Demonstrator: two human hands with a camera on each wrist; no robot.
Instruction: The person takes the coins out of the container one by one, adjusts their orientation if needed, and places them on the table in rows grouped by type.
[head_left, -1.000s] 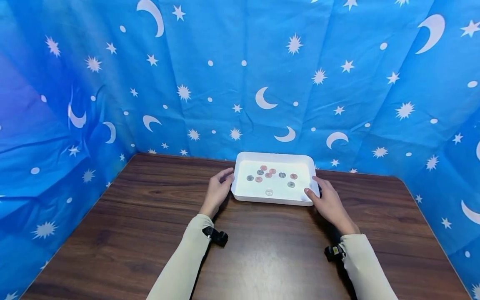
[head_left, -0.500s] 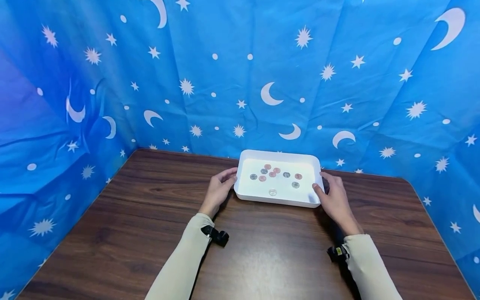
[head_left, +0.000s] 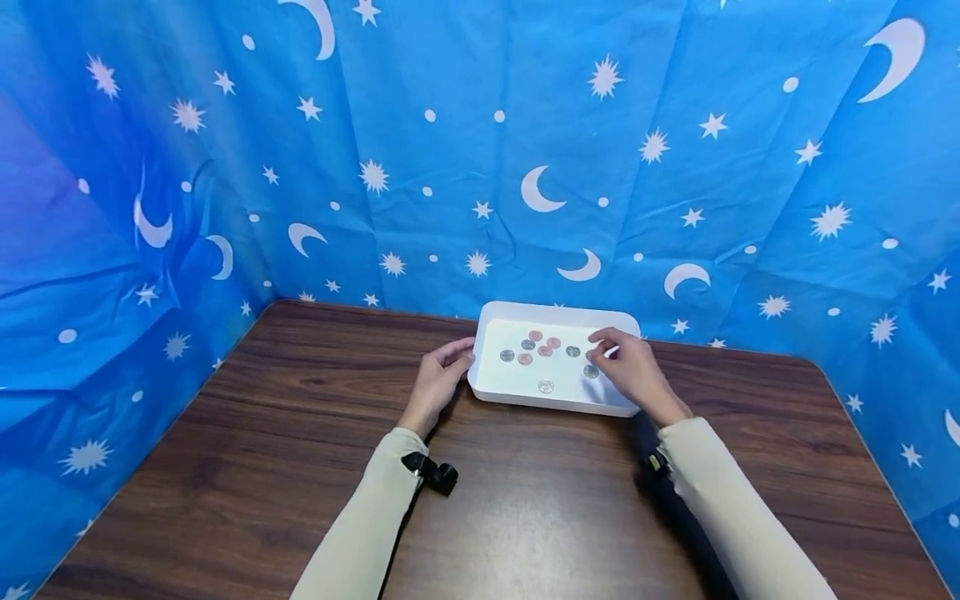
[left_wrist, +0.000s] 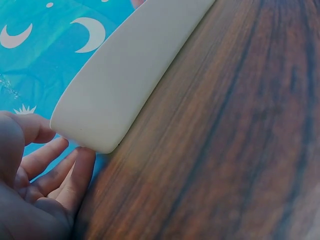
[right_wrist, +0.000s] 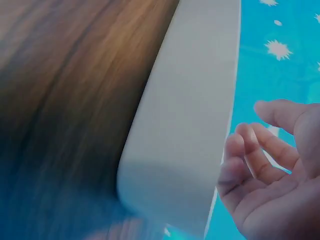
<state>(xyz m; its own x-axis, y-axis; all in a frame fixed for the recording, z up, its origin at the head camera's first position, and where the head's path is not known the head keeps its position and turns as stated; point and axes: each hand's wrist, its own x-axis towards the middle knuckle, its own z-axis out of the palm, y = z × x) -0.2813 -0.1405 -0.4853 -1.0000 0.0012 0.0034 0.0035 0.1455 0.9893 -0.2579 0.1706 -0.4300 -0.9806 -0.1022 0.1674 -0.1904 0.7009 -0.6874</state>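
Observation:
A shallow white tray point(head_left: 555, 402) stands on the table with several copper and silver coins lying flat in it. My left hand point(head_left: 435, 385) is at the tray's left end; in the left wrist view its fingertips point(left_wrist: 85, 156) touch the outside of the end wall. Over the right part of the tray is my right hand point(head_left: 636, 373), thumb and fingers spread a little apart, with nothing visible between them. Just below its thumb lies a silver coin point(head_left: 591, 372); the copper coin at that end is hidden behind the fingers. Another silver coin point(head_left: 546, 387) lies alone near the front wall.
The dark wood-grain table point(head_left: 495, 500) ends close behind the tray. A blue cloth point(head_left: 450, 167) with white moons and stars hangs around the back and sides. Each wrist carries a small black camera, such as the left camera point(head_left: 431, 472).
My right hand has let go of the tray's right end and moved left over the coins. The tray shifted slightly right in view as the head view turned. The left hand stays on the tray.

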